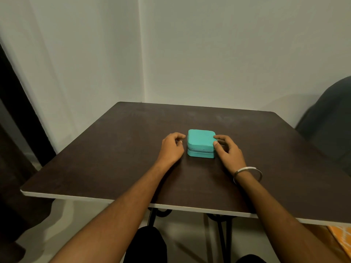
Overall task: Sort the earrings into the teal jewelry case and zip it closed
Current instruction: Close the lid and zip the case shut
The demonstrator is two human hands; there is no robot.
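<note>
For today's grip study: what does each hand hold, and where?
Right hand grips the case at its right edge. Left hand holds nothing, beside the case.

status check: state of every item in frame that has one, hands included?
teal jewelry case: lid down, zipper line looks closed along the near side, flat on the table.
left hand: beside the case's left side, fingers loosely curled, holding nothing visible.
right hand: thumb and fingers against the case's right edge.
bangle: on the right wrist.
table: dark top, carries the case.
earrings: none visible.
</note>
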